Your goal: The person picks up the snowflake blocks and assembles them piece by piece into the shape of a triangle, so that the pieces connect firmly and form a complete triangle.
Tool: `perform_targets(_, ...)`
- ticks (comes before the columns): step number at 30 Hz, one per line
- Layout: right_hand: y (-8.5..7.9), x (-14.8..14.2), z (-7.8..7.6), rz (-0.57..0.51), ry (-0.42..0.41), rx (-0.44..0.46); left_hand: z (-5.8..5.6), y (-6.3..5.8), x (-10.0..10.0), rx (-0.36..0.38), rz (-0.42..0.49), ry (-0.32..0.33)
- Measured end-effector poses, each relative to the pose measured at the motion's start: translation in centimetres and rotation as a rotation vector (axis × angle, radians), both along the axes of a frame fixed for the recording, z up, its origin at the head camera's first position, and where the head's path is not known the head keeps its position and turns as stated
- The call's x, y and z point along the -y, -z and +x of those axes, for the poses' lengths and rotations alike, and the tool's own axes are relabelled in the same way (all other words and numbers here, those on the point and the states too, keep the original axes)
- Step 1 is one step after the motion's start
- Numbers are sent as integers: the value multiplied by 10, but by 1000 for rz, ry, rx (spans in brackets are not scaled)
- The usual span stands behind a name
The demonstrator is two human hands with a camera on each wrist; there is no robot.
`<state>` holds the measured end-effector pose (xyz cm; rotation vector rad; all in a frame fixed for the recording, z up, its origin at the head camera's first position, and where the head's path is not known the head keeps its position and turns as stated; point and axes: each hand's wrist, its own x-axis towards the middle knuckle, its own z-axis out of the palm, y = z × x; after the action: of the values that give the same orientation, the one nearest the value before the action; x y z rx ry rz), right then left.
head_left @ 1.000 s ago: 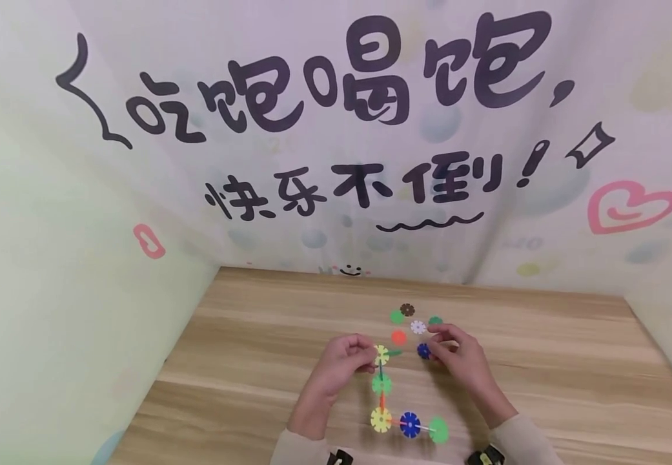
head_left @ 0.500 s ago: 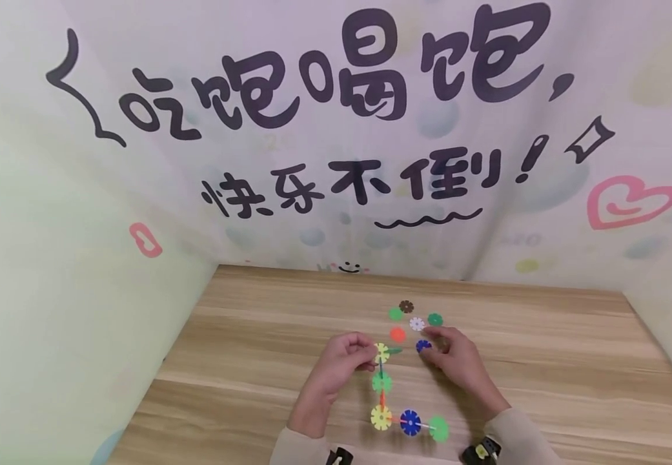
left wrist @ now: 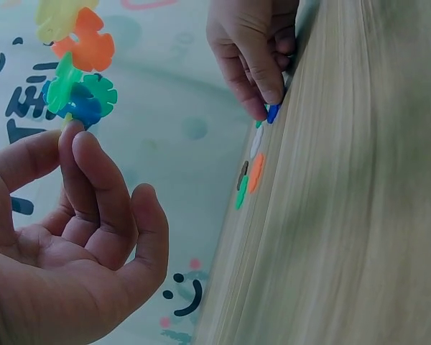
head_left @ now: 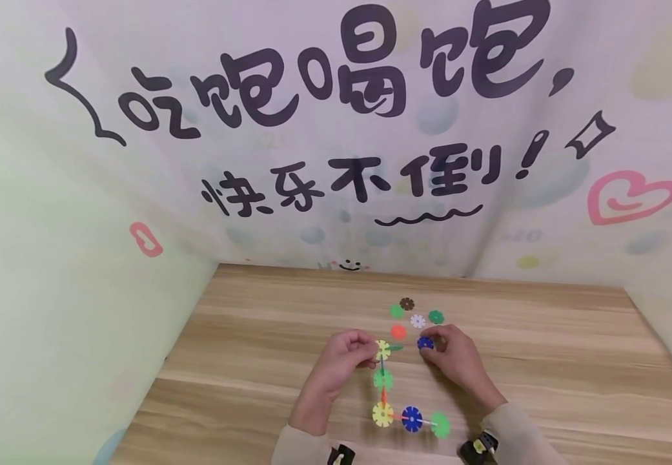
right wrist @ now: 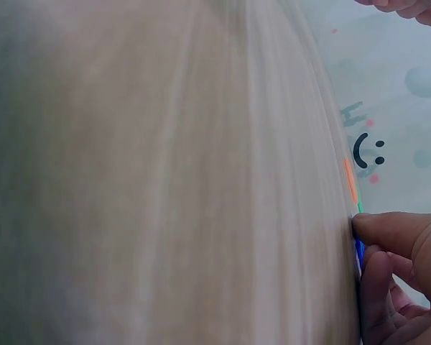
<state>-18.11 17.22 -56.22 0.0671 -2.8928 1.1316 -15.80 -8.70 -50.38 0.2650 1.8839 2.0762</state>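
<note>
My left hand [head_left: 344, 358] pinches a yellow notched disc [head_left: 383, 350] between thumb and fingers, at the far end of an L-shaped chain of interlocked plastic snowflake discs. Edge-on, a dark green disc [head_left: 394, 348] sticks out rightward from it. Nearer to me, the chain runs through a light green disc [head_left: 383, 380] to a yellow corner disc [head_left: 383, 414], then right past a blue disc [head_left: 412, 419] to a light green end disc [head_left: 440, 425]. With thumb and index finger, my right hand [head_left: 458, 358] pinches a loose blue disc [head_left: 425, 343] by its edges, right at the tabletop.
Beyond the hands, several loose discs lie on the wooden table [head_left: 243, 336]: orange [head_left: 398, 332], white [head_left: 417, 321], dark green [head_left: 436, 317], light green [head_left: 396, 310] and brown [head_left: 407, 303]. A printed curtain [head_left: 312, 245] borders the table's far edge.
My right hand's fingers have closed in around the loose blue disc, and the index finger has drawn back from beside the white disc. My left hand keeps its pinch, nearly still.
</note>
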Motion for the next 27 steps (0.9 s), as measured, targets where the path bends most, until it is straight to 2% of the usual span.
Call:
perform_targets(14, -2, 1, 4, -10, 11, 55, 1, -2, -1, 19, 3, -10)
perform_targets(27, -8, 0, 15, -71, -5, 34, 1, -1, -1, 33, -1, -20)
